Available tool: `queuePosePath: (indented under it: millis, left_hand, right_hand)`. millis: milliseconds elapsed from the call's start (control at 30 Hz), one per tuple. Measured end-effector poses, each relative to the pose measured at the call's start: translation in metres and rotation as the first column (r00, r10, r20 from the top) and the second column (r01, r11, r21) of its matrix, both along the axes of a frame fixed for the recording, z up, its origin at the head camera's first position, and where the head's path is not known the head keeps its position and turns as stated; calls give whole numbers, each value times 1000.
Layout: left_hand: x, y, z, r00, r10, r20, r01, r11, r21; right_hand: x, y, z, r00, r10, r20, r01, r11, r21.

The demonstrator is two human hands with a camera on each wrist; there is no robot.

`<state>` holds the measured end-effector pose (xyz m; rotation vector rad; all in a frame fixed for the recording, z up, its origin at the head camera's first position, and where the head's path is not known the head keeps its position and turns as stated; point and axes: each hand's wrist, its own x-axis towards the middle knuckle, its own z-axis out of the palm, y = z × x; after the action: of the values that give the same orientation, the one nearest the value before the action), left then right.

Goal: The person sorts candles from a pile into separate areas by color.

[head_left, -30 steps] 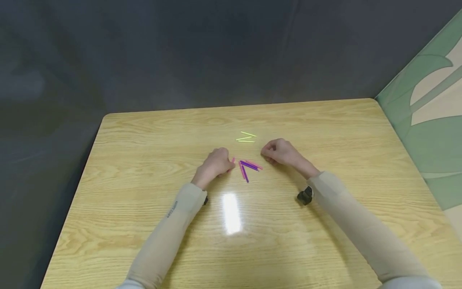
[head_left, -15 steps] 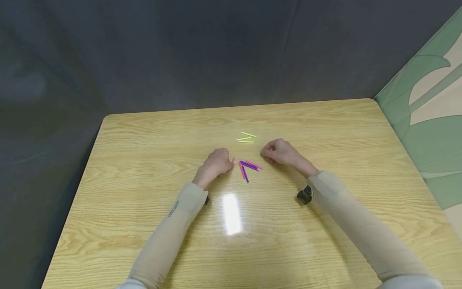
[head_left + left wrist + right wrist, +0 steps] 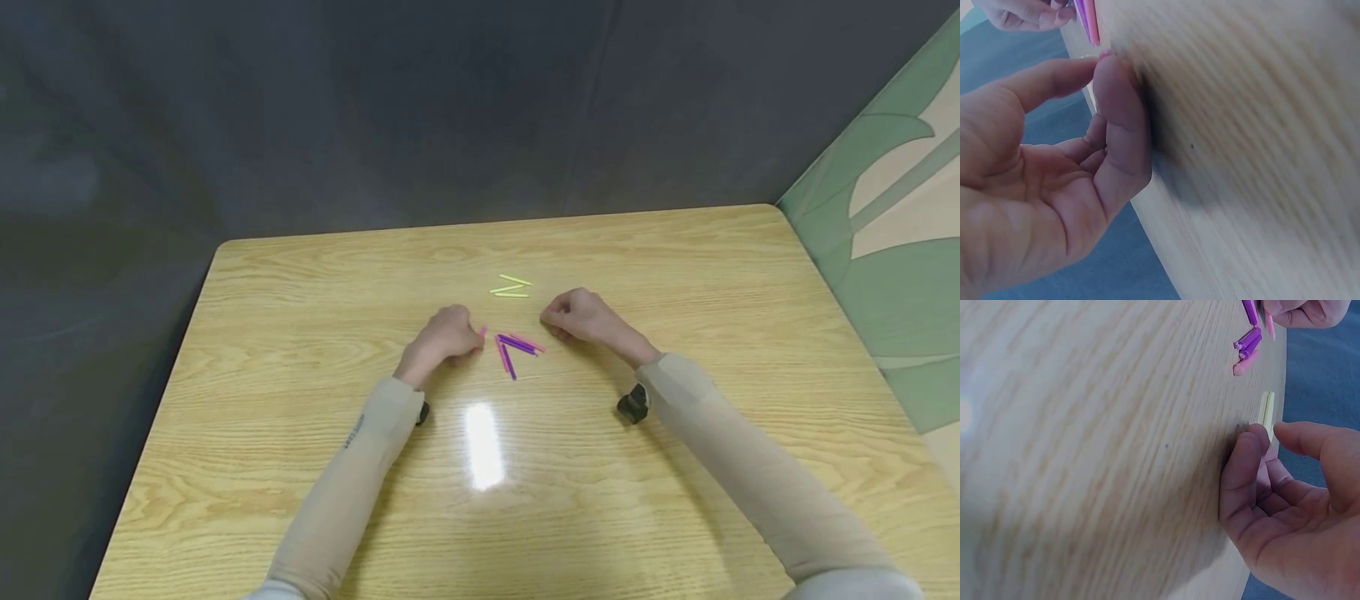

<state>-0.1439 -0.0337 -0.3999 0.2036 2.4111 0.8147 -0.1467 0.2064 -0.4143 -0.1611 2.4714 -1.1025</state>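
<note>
My left hand (image 3: 446, 332) pinches a short pink stick (image 3: 483, 330) between thumb and fingertips, close over the table. Most of that stick is hidden behind the fingers; in the left wrist view only a small pink end shows at the fingertips. Just right of it lies a group of purple sticks (image 3: 509, 362) and pink sticks (image 3: 502, 354), spread in an upside-down V. My right hand (image 3: 585, 315) rests on the table to the right of this group, fingers loosely curled. The right wrist view shows a gap between its thumb (image 3: 1300, 436) and forefinger, with nothing held.
Beyond the hands, three yellow sticks (image 3: 512, 294) lie in a zigzag on the wooden table (image 3: 300, 350). A dark curtain (image 3: 480, 108) hangs behind the far edge. To the right stands a green and beige patterned panel (image 3: 907, 300).
My left hand has shifted slightly left with the pink stick, away from the pink and purple group. The right hand and the lying sticks stay in place.
</note>
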Motion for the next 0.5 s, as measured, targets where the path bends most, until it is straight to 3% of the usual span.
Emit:
queuePosePath:
  millis: [300,500]
  left_hand:
    - [-7,-4,6,1000,-8,20,7,999,44]
    - [-16,-9,10,1000,-18,-1,19,999,41]
  right_hand:
    - [0,1,-1,1000,9,-7,-9,1000,-25]
    - [0,1,-1,1000,5,-2,-5,999,-36]
